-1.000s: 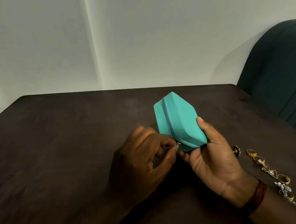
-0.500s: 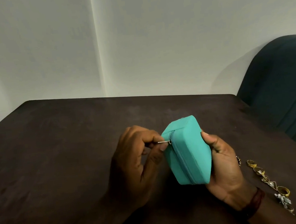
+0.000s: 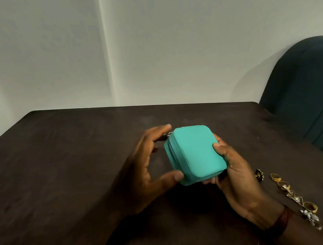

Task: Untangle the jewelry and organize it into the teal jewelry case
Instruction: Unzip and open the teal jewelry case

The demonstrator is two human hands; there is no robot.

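Observation:
The teal jewelry case (image 3: pixel 196 153) is held above the dark table, its lid face turned up toward me and its zip line along the left side. My right hand (image 3: pixel 232 171) grips its right edge, thumb on top. My left hand (image 3: pixel 148 166) wraps the left side, thumb at the near corner and fingertips at the far left corner by the small metal zipper pull (image 3: pixel 167 135). A row of jewelry (image 3: pixel 293 195), gold rings and silver pieces, lies on the table to the right of my right wrist, with a dark flower-shaped ring (image 3: pixel 259 174) at its near end.
The dark brown table (image 3: pixel 61 176) fills the lower view and ends at a pale wall. A dark teal upholstered chair (image 3: pixel 313 94) stands at the table's right side.
The case has turned from edge-on to lid facing me. My left hand has slid the zipper pull from the near side round to the far left corner.

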